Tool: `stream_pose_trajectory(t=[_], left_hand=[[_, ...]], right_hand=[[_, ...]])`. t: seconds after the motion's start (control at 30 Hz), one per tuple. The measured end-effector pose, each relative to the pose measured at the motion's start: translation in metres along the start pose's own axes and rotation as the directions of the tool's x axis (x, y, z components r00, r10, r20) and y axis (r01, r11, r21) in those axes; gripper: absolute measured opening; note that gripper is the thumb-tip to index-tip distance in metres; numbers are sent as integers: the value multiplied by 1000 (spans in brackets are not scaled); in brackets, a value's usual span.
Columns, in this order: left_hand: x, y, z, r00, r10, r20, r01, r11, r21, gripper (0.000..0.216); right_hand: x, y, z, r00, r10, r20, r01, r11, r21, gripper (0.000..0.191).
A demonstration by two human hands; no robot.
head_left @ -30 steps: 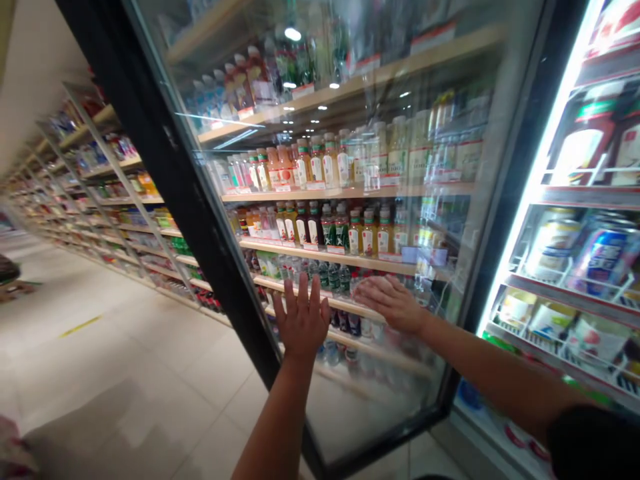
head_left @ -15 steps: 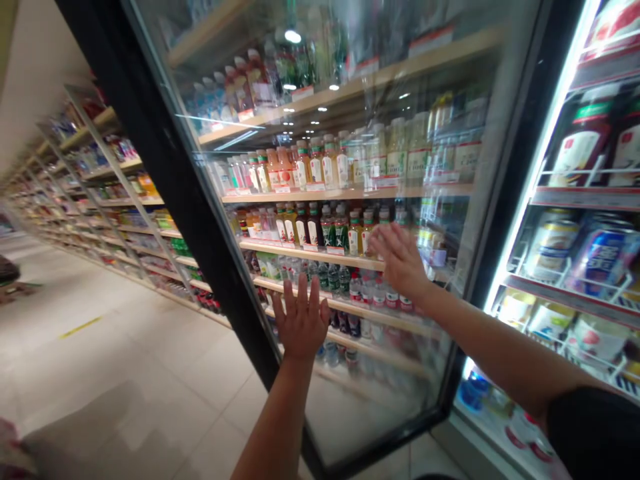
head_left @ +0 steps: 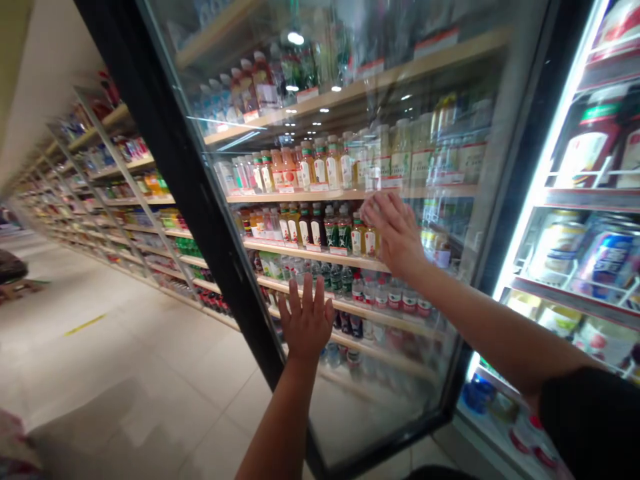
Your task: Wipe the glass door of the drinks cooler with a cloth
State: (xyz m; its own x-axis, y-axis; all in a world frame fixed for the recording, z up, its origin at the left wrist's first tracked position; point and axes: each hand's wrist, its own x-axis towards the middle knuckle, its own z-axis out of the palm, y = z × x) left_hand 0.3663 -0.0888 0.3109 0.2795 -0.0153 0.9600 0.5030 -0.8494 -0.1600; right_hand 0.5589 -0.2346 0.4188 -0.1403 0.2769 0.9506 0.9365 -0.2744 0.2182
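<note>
A tall glass fridge door (head_left: 345, 413) with a black frame stands swung open in front of me. My left hand (head_left: 307, 324) is flat on the glass low down, fingers spread and pointing up. My right hand (head_left: 393, 230) lies flat on the glass higher up and to the right, fingers stretched out, holding nothing. Through the glass I see shelves with rows of drink bottles (head_left: 320, 227).
At the right is the lit open fridge (head_left: 565, 253) with cans and cartons on wire racks. A long aisle of stocked shelves (head_left: 125, 213) runs off to the left along a pale tiled floor (head_left: 125, 360).
My right hand has slid up the glass, from beside my left hand to well above it. My left hand has stayed in place on the door.
</note>
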Motion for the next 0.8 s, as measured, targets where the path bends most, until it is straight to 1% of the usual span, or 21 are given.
stream_pose_trajectory(t=[0.03, 0.07, 0.1, 0.13, 0.2, 0.23, 0.27, 0.3, 0.33, 0.37, 0.43, 0.47, 0.5, 0.53, 0.57, 0.6, 0.63, 0.67, 0.7, 0.73, 0.8], left_hand=[[0, 0, 0, 1000, -1, -2, 1, 1000, 2, 70], [0, 0, 0, 1000, -2, -6, 2, 1000, 4, 69], [-1, 0, 0, 1000, -1, -11, 1, 1000, 6, 68], [-1, 0, 0, 1000, 0, -14, 0, 1000, 9, 67], [-1, 0, 0, 1000, 4, -19, -4, 1000, 20, 65], [-1, 0, 0, 1000, 6, -22, -6, 1000, 25, 64], [-1, 0, 0, 1000, 9, -25, -8, 1000, 27, 64], [-1, -1, 1, 1000, 7, -26, -7, 1000, 27, 63], [-1, -1, 1, 1000, 5, -28, -5, 1000, 24, 63], [-1, -1, 2, 1000, 3, -27, -3, 1000, 20, 63], [-2, -2, 3, 1000, 0, -19, 0, 1000, 8, 63], [-2, -2, 3, 1000, -2, -16, 2, 1000, 1, 63], [-2, -2, 3, 1000, -3, -15, 3, 1000, -6, 64], [-2, -2, 3, 1000, -2, -18, 2, 1000, -7, 64], [-1, -2, 3, 1000, 1, -21, -1, 1000, -1, 65], [-1, -1, 2, 1000, 7, -24, -7, 1000, 10, 66], [0, -1, 1, 1000, 15, -23, -15, 1000, 24, 67], [1, -1, 1, 999, 23, -24, -22, 999, 40, 68], [2, -1, 0, 999, 30, -24, -29, 998, 52, 69], [2, -1, 0, 999, 35, -23, -34, 998, 58, 71], [3, -1, 1, 999, 35, -26, -34, 998, 54, 72]], right_hand=[[2, 1, 1, 999, 33, -34, -33, 999, -3, 79], [0, -1, 2, 999, 30, -41, -30, 1000, 1, 79], [-7, -5, 3, 1000, -19, -16, 20, 1000, 15, 79], [-15, -11, 4, 994, -107, 38, 106, 994, 40, 79], [-28, -18, 4, 942, -291, 167, 276, 955, 107, 79], [-28, -18, 2, 923, -328, 201, 307, 943, 127, 79], [-21, -13, 0, 932, -305, 197, 286, 951, 122, 79], [-10, -6, -2, 960, -228, 160, 215, 972, 96, 79], [5, 3, -4, 989, -118, 92, 113, 992, 63, 80], [20, 12, -5, 1000, -23, 17, 22, 999, 40, 79], [38, 22, -5, 992, 89, -87, -88, 996, 17, 79], [37, 20, -3, 989, 104, -107, -103, 995, 12, 79], [28, 15, -1, 991, 88, -101, -87, 996, 11, 79], [14, 5, 1, 997, 35, -71, -34, 999, 19, 79], [-4, -5, 3, 999, -41, -17, 42, 999, 33, 79], [-20, -14, 4, 984, -166, 56, 163, 984, 66, 78], [-33, -20, 3, 950, -281, 139, 269, 958, 101, 76], [-40, -21, 2, 923, -334, 192, 316, 941, 121, 76], [-38, -17, -1, 917, -336, 213, 316, 941, 124, 76], [-29, -8, -4, 939, -281, 199, 265, 959, 105, 77], [2, 19, -9, 994, -70, 80, 66, 997, 51, 78]])
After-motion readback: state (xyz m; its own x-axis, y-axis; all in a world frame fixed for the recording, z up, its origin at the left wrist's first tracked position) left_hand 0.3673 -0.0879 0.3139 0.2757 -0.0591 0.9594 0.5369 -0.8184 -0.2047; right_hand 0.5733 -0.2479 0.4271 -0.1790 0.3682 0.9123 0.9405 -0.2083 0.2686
